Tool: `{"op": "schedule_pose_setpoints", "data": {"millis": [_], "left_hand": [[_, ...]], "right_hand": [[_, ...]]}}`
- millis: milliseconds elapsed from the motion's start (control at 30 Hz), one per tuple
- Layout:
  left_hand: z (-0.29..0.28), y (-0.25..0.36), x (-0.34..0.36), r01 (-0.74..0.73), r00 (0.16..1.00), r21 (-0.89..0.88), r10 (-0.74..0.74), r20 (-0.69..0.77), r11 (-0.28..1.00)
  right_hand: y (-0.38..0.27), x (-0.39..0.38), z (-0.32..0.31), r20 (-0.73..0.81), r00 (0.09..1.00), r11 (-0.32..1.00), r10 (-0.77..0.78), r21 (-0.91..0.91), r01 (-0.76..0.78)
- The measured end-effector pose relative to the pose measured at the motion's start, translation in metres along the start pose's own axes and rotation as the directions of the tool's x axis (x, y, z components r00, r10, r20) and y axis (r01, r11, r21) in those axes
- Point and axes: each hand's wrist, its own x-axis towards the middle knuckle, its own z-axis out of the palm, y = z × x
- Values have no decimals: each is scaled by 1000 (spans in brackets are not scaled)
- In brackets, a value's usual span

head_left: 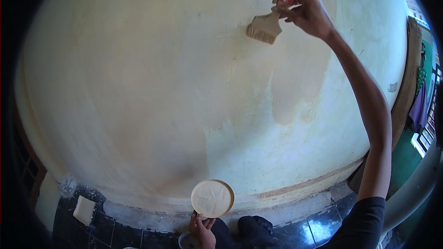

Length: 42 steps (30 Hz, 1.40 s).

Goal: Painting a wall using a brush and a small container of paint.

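Raised high against the wall (152, 83), my right hand (309, 16) is closed round the red handle of a wide paintbrush (266, 26). Cream paint coats the brush's head, and its bristles point down and left, at or very near the wall. Low in the middle, the fingers of my left hand (203, 233) grip the near edge of a round pale paint container (212, 198). Cream paint with streaks across it shows inside. Darker, wet-looking cream patches cover much of the wall; a paler bluish area lies at the lower right.
A pale block-shaped object (84, 210) lies on the dark tiled floor (127, 236) at the lower left. Beside my left hand sits a partly hidden round vessel (188, 240). Purple cloth (419, 108) hangs at the far right, past a wooden post (406, 83).
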Motion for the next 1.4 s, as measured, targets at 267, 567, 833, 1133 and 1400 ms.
{"op": "schedule_pose_setpoints", "data": {"millis": [267,567,833,1133,1400], "left_hand": [[-1,3,-7,17,1000,26,-18,8,999],[-8,2,-6,21,999,-13,-21,32,1000],[-21,5,-11,22,999,-35,-23,-39,999],[-26,15,-11,16,999,-26,-17,-33,1000],[-41,15,-13,-1,999,-55,-2,-52,998]], "right_hand": [[14,16,21,37,876,769,-480,-463,441],[-54,-45,100,315,948,999,-48,15,45],[-34,-3,87,205,757,606,-621,-488,629],[-33,-5,67,-50,999,999,-8,49,11],[-29,-51,99,-368,882,881,295,463,-101]]}}
